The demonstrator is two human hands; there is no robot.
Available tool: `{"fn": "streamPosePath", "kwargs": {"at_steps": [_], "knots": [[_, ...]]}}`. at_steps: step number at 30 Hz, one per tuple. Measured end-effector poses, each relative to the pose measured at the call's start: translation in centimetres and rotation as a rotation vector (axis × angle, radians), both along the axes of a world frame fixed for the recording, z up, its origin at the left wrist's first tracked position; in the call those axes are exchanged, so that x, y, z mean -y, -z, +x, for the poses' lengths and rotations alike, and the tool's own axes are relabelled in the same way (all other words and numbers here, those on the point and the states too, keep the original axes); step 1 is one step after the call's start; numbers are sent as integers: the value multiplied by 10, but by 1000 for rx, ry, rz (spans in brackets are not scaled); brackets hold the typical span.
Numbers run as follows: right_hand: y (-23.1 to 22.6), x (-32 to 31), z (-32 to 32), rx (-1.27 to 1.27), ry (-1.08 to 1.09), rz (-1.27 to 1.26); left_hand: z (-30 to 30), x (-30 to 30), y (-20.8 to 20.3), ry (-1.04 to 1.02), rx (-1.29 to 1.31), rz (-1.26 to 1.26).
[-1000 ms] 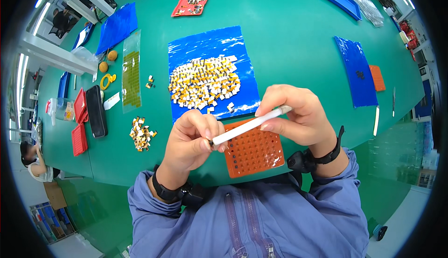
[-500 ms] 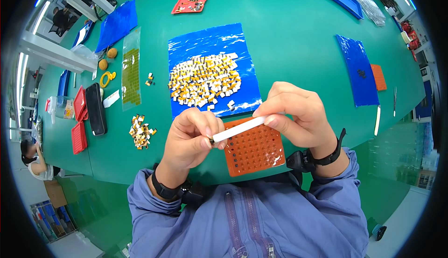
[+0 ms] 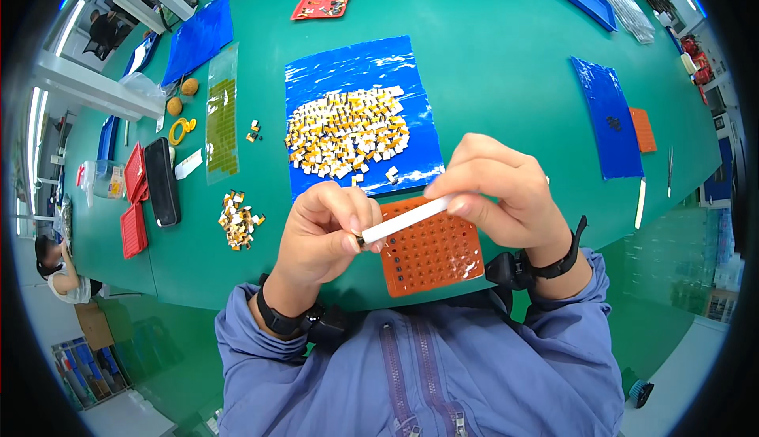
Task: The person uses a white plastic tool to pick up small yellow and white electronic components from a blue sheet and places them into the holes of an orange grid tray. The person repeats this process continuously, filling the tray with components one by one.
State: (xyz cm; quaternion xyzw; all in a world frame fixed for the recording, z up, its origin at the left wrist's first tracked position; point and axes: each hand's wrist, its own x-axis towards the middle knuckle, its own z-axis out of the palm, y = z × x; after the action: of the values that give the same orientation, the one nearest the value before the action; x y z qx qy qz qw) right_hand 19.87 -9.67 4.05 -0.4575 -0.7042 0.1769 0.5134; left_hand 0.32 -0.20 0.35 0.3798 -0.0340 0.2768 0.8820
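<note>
Between my hands a slim white stick [image 3: 407,219] slants up to the right, above an orange tray with rows of small holes [image 3: 443,267]. My right hand [image 3: 502,188] grips the stick's upper end between thumb and fingers. At its lower end, my left hand [image 3: 320,227] pinches a small dark-tipped part [image 3: 360,242], mostly hidden by the fingertips; the stick's tip meets it. A few dark pieces sit along the tray's left column. Beyond the hands, a heap of small white, yellow and black parts [image 3: 348,132] lies on a blue sheet [image 3: 348,61].
A smaller pile of similar parts [image 3: 239,221] lies on the green table at left, near a black case [image 3: 162,184] and red trays [image 3: 134,231]. Far off is a red tray [image 3: 323,2] with bits. At right are another blue sheet [image 3: 609,121] and tweezers [image 3: 670,172].
My right hand has shifted very slightly up and left, while the grip on the stick stays the same. My left hand keeps its pinch on the small part.
</note>
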Motion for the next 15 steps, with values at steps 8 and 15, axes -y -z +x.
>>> {"fn": "streamPosePath", "kwargs": {"at_steps": [8, 15], "knots": [[0, -2, -1, -34, -14, -2, 1, 1, 0, -5, 6, -13], [1, 2, 2, -34, -41, -68, -1, -1, 1, -10, -3, 8]]}}
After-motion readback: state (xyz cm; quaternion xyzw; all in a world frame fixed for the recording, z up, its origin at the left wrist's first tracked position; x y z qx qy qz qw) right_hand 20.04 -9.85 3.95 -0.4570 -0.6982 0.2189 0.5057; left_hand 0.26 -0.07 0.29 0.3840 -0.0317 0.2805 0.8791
